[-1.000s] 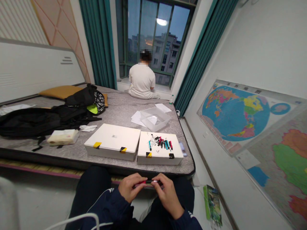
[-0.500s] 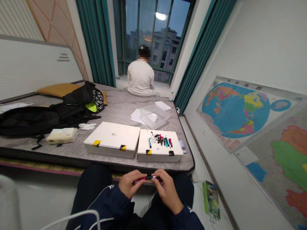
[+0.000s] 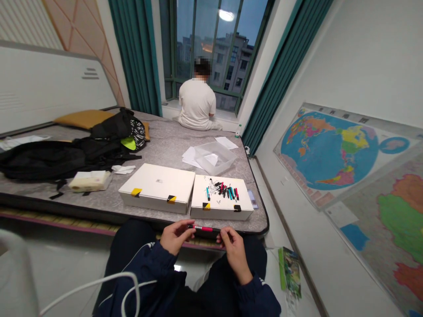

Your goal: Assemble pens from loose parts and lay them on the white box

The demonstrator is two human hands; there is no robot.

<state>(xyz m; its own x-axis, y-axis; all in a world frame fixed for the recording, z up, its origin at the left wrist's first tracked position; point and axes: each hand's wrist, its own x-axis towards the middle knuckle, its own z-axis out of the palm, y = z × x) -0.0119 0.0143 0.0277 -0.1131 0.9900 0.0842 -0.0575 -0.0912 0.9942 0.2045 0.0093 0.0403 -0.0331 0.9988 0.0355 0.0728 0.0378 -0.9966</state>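
My left hand pinches the dark end of a slim pen between thumb and fingertips, above my lap. The pen lies nearly level, its red part pointing right and a silvery band near my fingers. Just right of the red end, my right hand has its thumb and fingers drawn together, apart from the pen; whether something small is between them is hidden. Beyond my hands, a white box bears a pile of pens and pen parts in black, red, teal and white.
A larger white box stands to the left on the bed. Behind are a clear plastic bin and paper sheets. Tissues and a black backpack lie left. A person sits by the window.
The pen's red part, earlier at my left fingers, now points right. My right hand has come off the pen and moved slightly right; my left hand has risen a little.
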